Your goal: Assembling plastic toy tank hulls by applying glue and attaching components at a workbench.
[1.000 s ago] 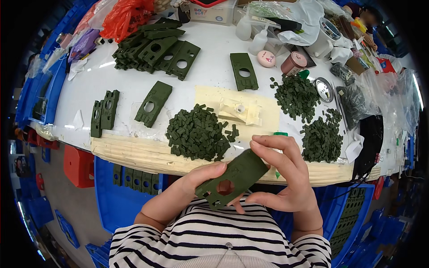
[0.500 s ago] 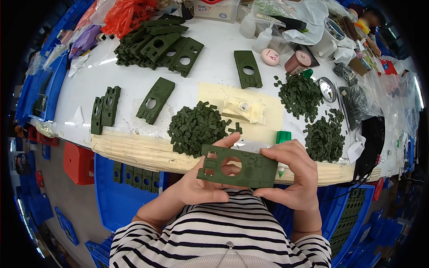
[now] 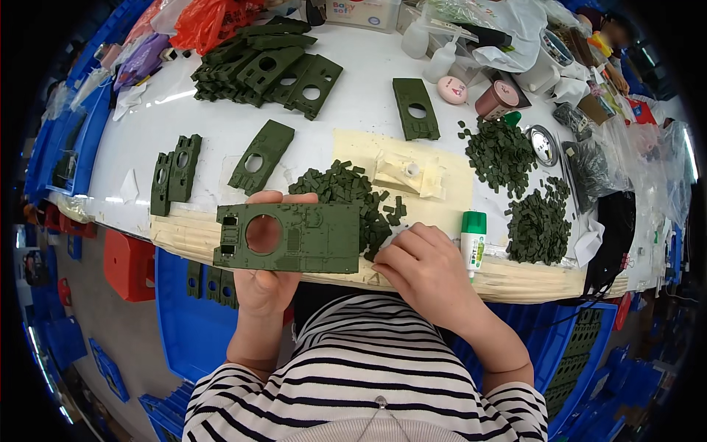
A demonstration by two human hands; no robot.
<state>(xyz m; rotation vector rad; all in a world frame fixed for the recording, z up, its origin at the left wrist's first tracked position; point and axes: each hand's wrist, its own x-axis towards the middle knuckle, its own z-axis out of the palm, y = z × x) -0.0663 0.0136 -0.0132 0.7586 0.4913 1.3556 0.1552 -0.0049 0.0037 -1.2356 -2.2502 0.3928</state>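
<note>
My left hand (image 3: 266, 293) is closed round a dark green plastic model tank hull plate (image 3: 322, 237), its thumb below and its fingers behind the far edge. The plate has a large round hole and two small square ones. At the table's front edge, beside the plate's right end, my right hand (image 3: 436, 276) has its fingertips pressed together; whatever they hold is hidden. Behind the plate lies a pile of small green plastic pieces (image 3: 331, 182), partly covered by it. Right of my right hand stands a green-capped glue bottle (image 3: 473, 239). A cream fixture (image 3: 409, 175) sits beyond.
Similar hull plates (image 3: 262, 156) lie on the white table (image 3: 210, 158), with a stack (image 3: 254, 70) at the back left. Two more piles of small pieces (image 3: 541, 232) are at the right. Blue bins (image 3: 180, 324) and a red stool (image 3: 129, 269) stand below the edge.
My left hand has carried the hull plate to the left. My right hand has let go of it and moved to the table edge near the pile.
</note>
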